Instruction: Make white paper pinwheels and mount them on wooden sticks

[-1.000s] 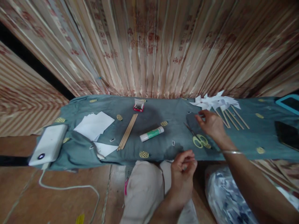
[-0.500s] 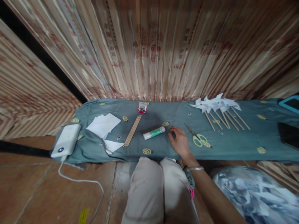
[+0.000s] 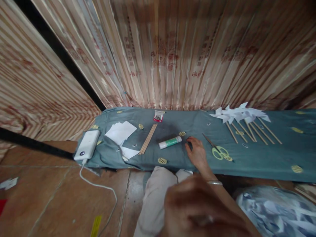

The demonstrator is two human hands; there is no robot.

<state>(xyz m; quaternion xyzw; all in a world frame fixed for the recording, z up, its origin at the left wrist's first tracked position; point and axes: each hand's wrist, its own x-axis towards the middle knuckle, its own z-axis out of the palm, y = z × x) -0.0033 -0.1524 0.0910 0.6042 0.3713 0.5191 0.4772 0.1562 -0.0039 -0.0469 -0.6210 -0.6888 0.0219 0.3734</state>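
My right hand (image 3: 197, 153), with a metal bangle on the wrist, lies flat on the teal cloth (image 3: 256, 158), fingers stretched out and holding nothing. Its fingertips are just right of a white and green glue stick (image 3: 170, 142). Yellow-handled scissors (image 3: 219, 152) lie a little to the hand's right. My left hand (image 3: 197, 207) is raised close to the camera, over my lap, and is a large blur; its fingers cannot be made out. A bundle of thin wooden sticks (image 3: 148, 139) lies left of the glue stick.
White paper squares (image 3: 120, 131) and a white power bank (image 3: 87, 149) with a cable (image 3: 101, 187) are at the cloth's left end. A small red box of pins (image 3: 158, 116) sits at the back. Several white paper pinwheels (image 3: 240, 113) on sticks lie at the right. A patterned curtain hangs behind.
My right hand left the pinwheels and came to rest beside the glue stick. My left hand dropped out of sight, then rose blurred near the camera. The view swung left.
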